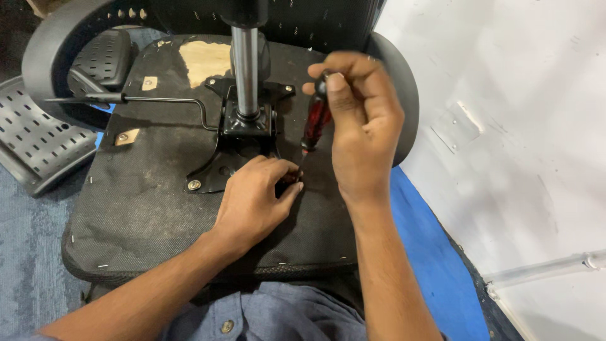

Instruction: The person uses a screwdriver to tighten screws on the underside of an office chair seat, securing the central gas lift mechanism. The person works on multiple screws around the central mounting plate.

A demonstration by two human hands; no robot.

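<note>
An upturned office chair seat (145,208) lies in front of me, its black underside facing up. A black metal mechanism plate (243,123) with a chrome gas column (246,63) is bolted to it. My right hand (356,123) grips a screwdriver with a dark red handle (315,120), held upright with its tip down at the plate's near right corner. My left hand (255,196) rests on the seat, with its fingertips pinched around the screwdriver tip. A bolt head (194,185) shows at the plate's near left corner.
A thin black lever (161,101) runs left from the mechanism. A grey perforated plastic part (38,136) and an armrest (104,57) lie at the left on blue-grey carpet. A white wall (517,126) rises at the right, with a blue mat (435,259) below it.
</note>
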